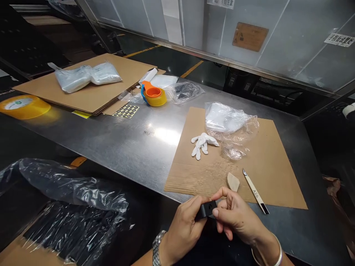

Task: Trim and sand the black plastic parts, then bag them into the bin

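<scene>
My left hand (187,223) is wrapped round a small black block-shaped part (205,210) with a round hole in its face. At the part's right end, the thumb and forefinger of my right hand (233,214) are closed on its edge. Whether anything tiny sits between those fingertips is too small to tell. Just beyond my hands, a tan wedge-shaped piece (233,181) lies on the cardboard sheet (191,173). To its right is a craft knife (255,191) with a cream handle marked A26, its blade pointing away from me.
White gloves (203,143) and a clear plastic bag (229,118) lie on the cardboard. A tape dispenser (154,96), sticker sheet (126,111) and stacked cardboard (102,87) occupy the metal table (133,144). At lower left stands a plastic-lined box of black parts (74,229).
</scene>
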The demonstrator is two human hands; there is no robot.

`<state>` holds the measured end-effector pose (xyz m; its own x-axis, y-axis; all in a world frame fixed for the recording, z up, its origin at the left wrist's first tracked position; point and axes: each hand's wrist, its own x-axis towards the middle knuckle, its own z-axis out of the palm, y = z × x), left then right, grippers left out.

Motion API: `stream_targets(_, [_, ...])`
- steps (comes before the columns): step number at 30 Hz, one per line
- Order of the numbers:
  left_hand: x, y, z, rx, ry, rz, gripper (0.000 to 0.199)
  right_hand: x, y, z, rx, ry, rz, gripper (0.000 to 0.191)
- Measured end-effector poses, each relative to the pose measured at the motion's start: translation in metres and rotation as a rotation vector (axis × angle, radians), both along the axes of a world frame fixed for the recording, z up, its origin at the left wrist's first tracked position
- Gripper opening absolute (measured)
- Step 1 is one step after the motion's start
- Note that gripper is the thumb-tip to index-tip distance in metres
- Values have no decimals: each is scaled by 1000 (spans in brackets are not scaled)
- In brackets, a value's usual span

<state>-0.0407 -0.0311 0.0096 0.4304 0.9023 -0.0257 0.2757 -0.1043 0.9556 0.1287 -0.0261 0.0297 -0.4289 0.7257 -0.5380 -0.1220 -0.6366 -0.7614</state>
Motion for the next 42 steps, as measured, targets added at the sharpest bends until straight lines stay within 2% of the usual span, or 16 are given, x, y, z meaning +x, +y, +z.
stream_targets(8, [0, 0, -3, 21, 11, -20, 17, 0, 0, -4, -51, 19, -18, 38])
stream_targets(12, [0, 1, -6, -76, -14, -21, 10, -1, 0, -5, -64, 40, -32, 36])
stream_targets(15, [1, 6, -4, -261, -129, -23, 9, -2, 2, -5, -88, 33, -71, 34])
stream_targets(18, [1, 10, -2, -552, -405, -144, 18, 0, 5, -5, -60, -3, -126, 33])
stream_targets(21, [2, 8, -2, -887, -663, -193, 33, 4, 6, -3, 58, -64, -122, 30])
stream_targets(23, [3, 4, -2, -997, -724, -149, 35, 7, 5, -3, 170, -99, -111, 27])
stream_targets(27, [5, -2, 1, -1019, -741, -106, 36, 12, 3, -5, 287, -81, -55, 26])
stream_targets(31, [7, -4, 4, -999, -737, -60, 36, 14, 1, -13, 298, -60, 6, 30])
stream_targets(35, [10, -6, 5, -984, -736, -32, 38, 11, -3, -20, 242, -35, -4, 31])
stream_targets(39, [13, -2, 1, -1033, -738, 81, 42, 7, -4, -26, 220, -63, -110, 33])
stream_targets(41, [13, 4, -3, -1101, -783, 158, 45, 14, 0, -31, 302, -218, -236, 31])
stream_targets(42, [13, 7, -4, -1134, -820, 198, 46, 21, 2, -35, 385, -390, -296, 29])
